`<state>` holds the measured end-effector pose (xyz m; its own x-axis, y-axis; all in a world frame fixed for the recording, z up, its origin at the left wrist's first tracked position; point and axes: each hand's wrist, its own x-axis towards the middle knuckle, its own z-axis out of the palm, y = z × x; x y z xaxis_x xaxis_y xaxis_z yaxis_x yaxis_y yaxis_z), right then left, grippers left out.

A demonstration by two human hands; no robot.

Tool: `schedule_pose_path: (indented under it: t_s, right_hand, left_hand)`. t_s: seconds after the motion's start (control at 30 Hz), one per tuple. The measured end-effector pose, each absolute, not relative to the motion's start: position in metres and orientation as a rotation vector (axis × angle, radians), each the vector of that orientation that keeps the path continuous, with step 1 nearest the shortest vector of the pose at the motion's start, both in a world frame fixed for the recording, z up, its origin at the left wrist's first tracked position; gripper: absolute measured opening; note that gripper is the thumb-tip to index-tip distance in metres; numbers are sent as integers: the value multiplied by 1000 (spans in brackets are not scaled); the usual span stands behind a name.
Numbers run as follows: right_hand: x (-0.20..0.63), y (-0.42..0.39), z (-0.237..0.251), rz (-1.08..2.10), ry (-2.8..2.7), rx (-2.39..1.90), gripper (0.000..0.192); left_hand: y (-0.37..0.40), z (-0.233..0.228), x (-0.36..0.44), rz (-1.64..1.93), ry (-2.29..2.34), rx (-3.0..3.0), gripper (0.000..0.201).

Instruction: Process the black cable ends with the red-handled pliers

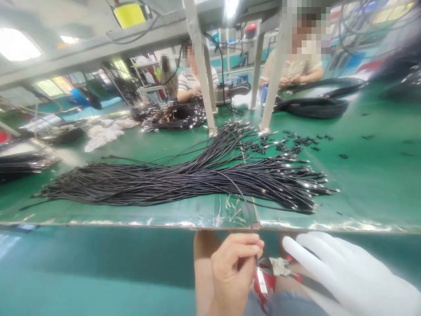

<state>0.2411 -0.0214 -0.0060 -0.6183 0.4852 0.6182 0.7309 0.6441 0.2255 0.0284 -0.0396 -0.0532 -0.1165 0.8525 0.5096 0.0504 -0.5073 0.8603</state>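
Observation:
My bare left hand (235, 267) pinches a thin black cable (247, 204) between thumb and fingers, just off the table's front edge. Below the fingers, the cable ends in a silver metal connector (262, 281). My right hand (348, 267), in a white glove, is beside it on the right with its fingers stretched out. Between the hands, above my lap, is a tool with red parts (268, 283), partly hidden and blurred; its kind is unclear. A large bundle of black cables (158, 184) lies across the table in front of me, metal ends to the right.
The green table (371, 184) has a taped front edge. Small black pieces (304, 140) lie scattered behind the bundle. White posts (274, 74) rise from the table. Coiled cables (184, 116) and white cloths (107, 131) are farther back. Co-workers sit across the table.

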Motion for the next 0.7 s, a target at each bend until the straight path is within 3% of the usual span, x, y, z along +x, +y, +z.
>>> schedule_pose_path:
  t_s: [0.3, 0.7]
  right_hand:
    - [236, -13, 9, -685, -2440, -905, 33]
    - [252, -15, -12, -734, -2660, -885, 30]
  left_hand:
    - [-42, -53, 25, 1639, 990, 1608, 40]
    - [-41, -51, 27, 1659, 1020, 1606, 35]
